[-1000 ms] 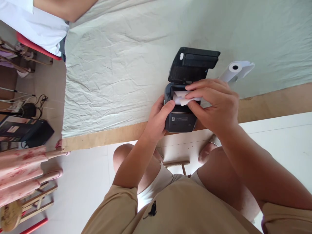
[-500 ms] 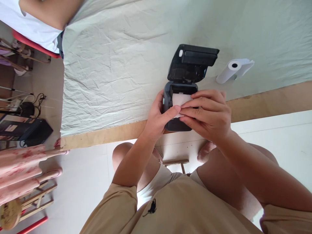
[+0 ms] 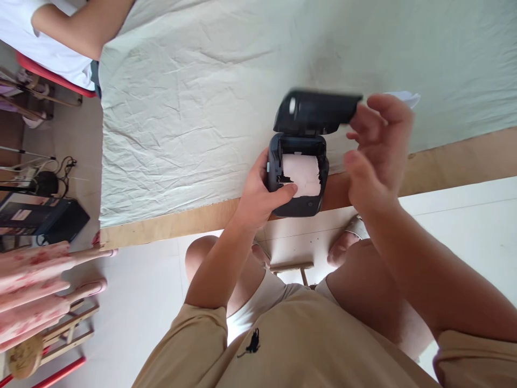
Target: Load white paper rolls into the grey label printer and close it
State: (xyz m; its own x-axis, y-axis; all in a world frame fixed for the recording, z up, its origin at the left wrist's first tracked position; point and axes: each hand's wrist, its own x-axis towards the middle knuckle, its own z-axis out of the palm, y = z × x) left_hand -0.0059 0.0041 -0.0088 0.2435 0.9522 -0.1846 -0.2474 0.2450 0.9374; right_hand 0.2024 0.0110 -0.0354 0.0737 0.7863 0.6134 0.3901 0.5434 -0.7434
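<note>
A small black receipt printer (image 3: 274, 188) sits at the table's front edge with its lid (image 3: 309, 113) raised and tilted. White paper (image 3: 302, 173) with a ragged edge lies in its bay. My left hand (image 3: 260, 191) grips the printer's left side, thumb laid over the front of the paper. At the lid's right edge is my right hand (image 3: 379, 151), slightly blurred, its fingers loosely curled and apart from the thumb. The fingertips meet the lid's corner, though firm contact is hard to tell. Behind that hand, a loose paper roll (image 3: 406, 98) is mostly hidden.
A wrinkled pale cloth (image 3: 194, 118) covers the table, whose bare wooden edge (image 3: 173, 225) runs along the front. Another person's arm (image 3: 86, 27) rests at the far left corner. On the floor at left stand a black box (image 3: 64, 218) and a wooden stool (image 3: 26, 355).
My right hand has left the paper and moved up and right to the lid. The lid has tipped lower towards the printer. My left hand keeps its hold on the printer.
</note>
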